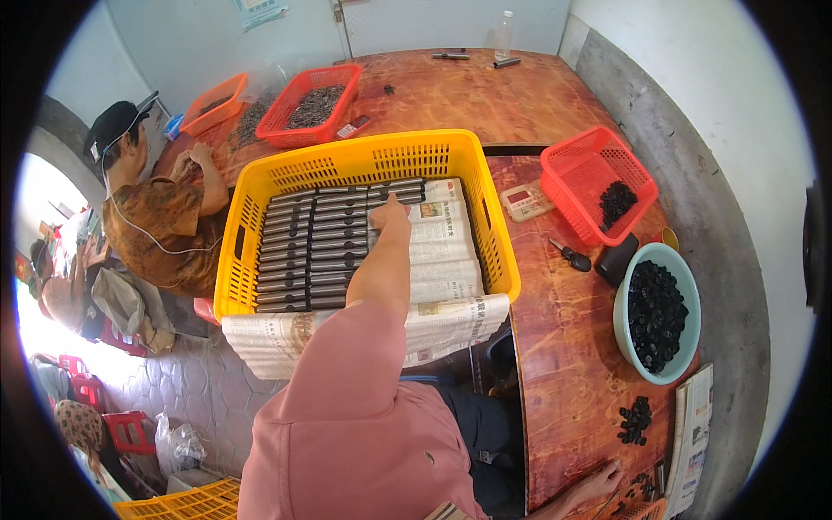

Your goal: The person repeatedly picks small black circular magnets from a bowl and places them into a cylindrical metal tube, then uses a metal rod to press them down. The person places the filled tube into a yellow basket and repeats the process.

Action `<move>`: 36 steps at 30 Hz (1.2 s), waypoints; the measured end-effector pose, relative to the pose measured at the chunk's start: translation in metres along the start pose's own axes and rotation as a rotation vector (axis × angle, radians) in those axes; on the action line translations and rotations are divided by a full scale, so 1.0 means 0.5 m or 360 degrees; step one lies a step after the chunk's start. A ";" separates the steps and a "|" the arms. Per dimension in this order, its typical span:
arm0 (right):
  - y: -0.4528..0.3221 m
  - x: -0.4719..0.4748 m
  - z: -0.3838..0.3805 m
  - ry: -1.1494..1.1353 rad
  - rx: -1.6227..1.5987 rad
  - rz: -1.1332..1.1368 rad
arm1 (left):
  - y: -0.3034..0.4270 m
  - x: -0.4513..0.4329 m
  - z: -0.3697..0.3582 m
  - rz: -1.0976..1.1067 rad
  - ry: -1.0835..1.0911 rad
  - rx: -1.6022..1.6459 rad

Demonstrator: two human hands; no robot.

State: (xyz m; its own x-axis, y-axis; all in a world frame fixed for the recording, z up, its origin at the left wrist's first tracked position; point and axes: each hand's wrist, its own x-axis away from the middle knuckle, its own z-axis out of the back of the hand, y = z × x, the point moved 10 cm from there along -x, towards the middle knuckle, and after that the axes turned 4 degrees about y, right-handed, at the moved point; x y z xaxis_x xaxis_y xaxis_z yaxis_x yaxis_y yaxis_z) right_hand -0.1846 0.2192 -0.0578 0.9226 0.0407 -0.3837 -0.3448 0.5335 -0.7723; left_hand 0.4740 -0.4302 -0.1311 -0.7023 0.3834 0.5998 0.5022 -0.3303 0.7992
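My left hand [390, 214] reaches into a yellow plastic crate [504, 260], its fingers at the right end of a row of dark metal tubes. Whether it grips a tube cannot be told. Rows of such metal tubes [283, 263] with black round parts on them lie side by side on newspaper [455, 253] in the crate. The newspaper hangs over the near rim. At the lower right, my right hand [604, 480] is low over the wooden table, near small black parts [642, 484]; its fingers are too small and bunched to show whether they hold anything.
Right of the crate stand a red basket [562, 175] and a pale green bowl [624, 325] of black parts. A screwdriver [575, 259] and folded newspapers [689, 442] lie nearby. A red basket [263, 133] of small metal parts stands behind. A co-worker [162, 214] sits at left.
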 end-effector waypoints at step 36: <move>-0.224 0.083 0.024 0.0050 -0.0076 -0.0001 | 0.251 0.678 -0.184 -0.2155 -0.1944 -0.0375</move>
State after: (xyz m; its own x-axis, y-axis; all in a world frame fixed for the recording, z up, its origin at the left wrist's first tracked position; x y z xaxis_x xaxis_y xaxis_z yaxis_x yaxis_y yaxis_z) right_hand -0.1054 0.1713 0.0190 0.9170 0.0133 -0.3986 -0.3528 0.4928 -0.7954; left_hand 0.2524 -0.4211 0.1688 0.2522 0.7608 -0.5980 -0.1771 0.6438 0.7444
